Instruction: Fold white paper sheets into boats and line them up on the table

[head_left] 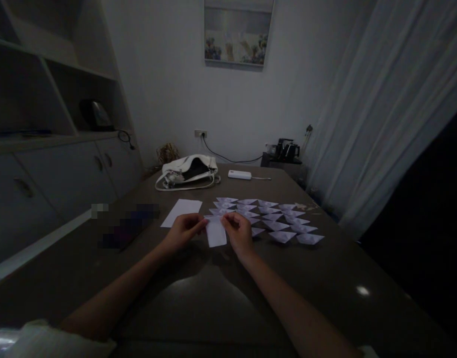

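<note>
Between my hands is a small folded sheet of white paper (216,233), held up above the table. My left hand (185,229) pinches its upper left corner, and my right hand (239,231) pinches the upper right one. Behind and to the right, several folded paper boats (282,236) stand in rows; my right hand hides part of the nearest ones. A flat stack or sheet of white paper (181,211) lies just beyond my left hand.
On the dark table (198,308), a white handbag (189,171) sits at the back, with a white power bank (239,175) and short cable to its right. A blurred-out dark object (129,226) lies at left. Kettles (288,149) stand beyond the far right corner.
</note>
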`<state>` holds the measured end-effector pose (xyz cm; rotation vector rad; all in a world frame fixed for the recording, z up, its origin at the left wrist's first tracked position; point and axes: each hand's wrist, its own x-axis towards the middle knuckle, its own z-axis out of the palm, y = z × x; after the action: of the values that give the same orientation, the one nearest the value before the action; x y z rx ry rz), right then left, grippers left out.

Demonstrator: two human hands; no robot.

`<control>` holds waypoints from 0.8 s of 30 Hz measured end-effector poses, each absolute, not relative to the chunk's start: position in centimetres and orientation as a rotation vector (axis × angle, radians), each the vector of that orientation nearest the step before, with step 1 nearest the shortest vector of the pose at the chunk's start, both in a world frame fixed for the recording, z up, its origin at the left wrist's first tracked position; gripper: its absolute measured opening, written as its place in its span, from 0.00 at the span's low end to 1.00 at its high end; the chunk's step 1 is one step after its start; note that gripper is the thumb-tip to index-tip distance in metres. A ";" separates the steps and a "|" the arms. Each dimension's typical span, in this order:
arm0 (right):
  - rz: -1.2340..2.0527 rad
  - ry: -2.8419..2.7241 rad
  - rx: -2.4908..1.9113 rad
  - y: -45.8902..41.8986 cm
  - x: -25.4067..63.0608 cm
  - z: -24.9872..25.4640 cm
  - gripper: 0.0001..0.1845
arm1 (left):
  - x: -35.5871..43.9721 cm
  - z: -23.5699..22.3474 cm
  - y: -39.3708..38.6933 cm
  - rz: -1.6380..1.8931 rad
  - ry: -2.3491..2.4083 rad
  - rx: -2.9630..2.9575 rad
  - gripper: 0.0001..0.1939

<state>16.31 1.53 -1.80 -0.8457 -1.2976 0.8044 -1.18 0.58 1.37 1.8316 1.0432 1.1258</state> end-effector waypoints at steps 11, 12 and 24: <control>0.859 -1.278 -0.845 1.6 16.5 -1.7 0.10 | -1.0 0.4 0.4 0.898 1.000 1.855 0.25; 0.862 -1.280 -0.843 1.5 16.5 -1.7 0.10 | -1.0 0.4 0.4 0.879 1.001 1.853 0.26; 0.888 -1.253 -0.855 1.5 16.5 -1.5 0.10 | -1.0 0.4 0.1 0.709 1.026 1.847 0.29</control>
<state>16.49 1.52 -1.48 -0.8550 -1.2528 0.8882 -0.98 0.13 0.36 1.8468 1.0265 0.7094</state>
